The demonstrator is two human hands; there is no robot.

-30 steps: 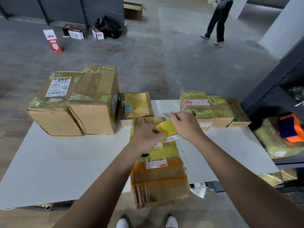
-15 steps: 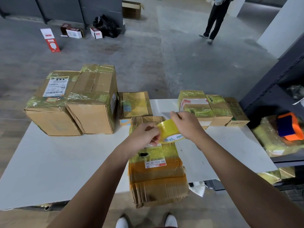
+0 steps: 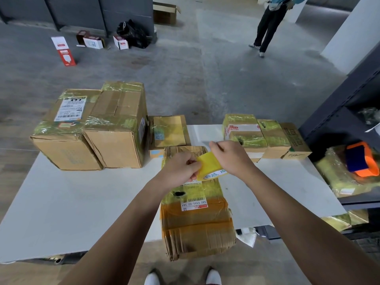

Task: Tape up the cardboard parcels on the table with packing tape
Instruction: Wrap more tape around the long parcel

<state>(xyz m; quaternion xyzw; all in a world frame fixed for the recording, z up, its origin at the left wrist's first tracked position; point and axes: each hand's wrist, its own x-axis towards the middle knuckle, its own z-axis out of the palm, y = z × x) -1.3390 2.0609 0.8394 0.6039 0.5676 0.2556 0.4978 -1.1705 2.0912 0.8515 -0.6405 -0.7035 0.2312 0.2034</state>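
Yellow tape (image 3: 209, 165) is light, thin, sticky: best taken by its edges. The right hand (image 3: 232, 157) grips it; the left hand (image 3: 181, 167) pinches its end over the parcel (image 3: 195, 219).

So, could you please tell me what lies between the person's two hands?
The yellow tape roll: the right hand holds it, the left hand pinches its edge, as the head view shows.

Grey concrete floor (image 3: 205, 79), white table (image 3: 72, 202), dark shelving (image 3: 339, 112)
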